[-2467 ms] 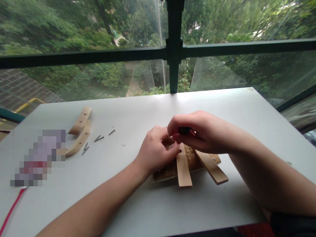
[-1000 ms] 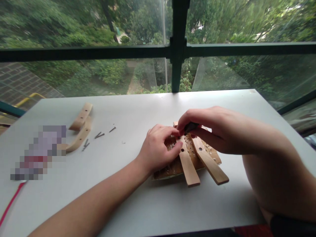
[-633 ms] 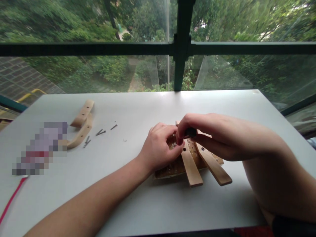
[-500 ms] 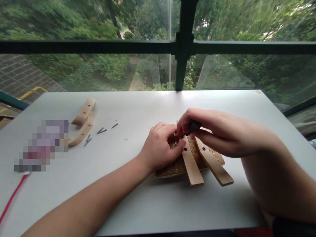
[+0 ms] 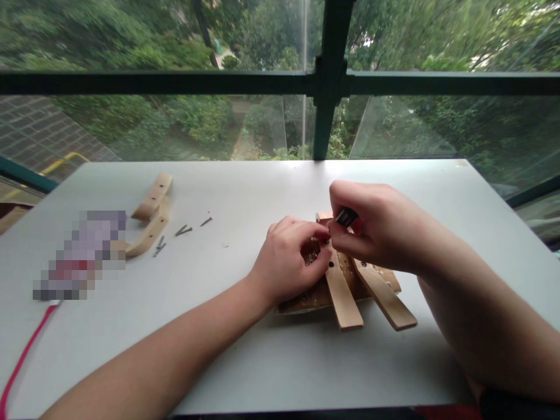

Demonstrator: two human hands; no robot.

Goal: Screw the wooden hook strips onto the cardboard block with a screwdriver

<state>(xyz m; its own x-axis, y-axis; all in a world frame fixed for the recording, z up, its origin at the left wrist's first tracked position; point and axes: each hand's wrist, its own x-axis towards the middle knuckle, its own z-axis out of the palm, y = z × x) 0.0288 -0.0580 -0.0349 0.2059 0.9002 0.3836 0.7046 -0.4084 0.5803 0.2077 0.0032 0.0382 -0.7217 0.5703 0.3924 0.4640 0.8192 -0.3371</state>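
Note:
My left hand is closed in a pinch, thumb and fingers on either side of a pale wooden leg near its upper hole. The leg lies across a brown wooden board dotted with small holes and bits of debris. In my right hand is a screwdriver with a dark handle and a bit of red; its tip is hidden behind my fingers, close to the upper hole. Beside the first leg, a second wooden leg rests on the board, with a screw in its visible hole.
Two loose bent wooden legs lie at the left of the white table, with several screws beside them. Farther left are a pixelated object and a red cord. A dark window frame stands behind.
My right hand has turned about the screwdriver, its knuckles higher and its wrist rolled, so more handle shows. My left hand stays on the leg. The view has shifted slightly.

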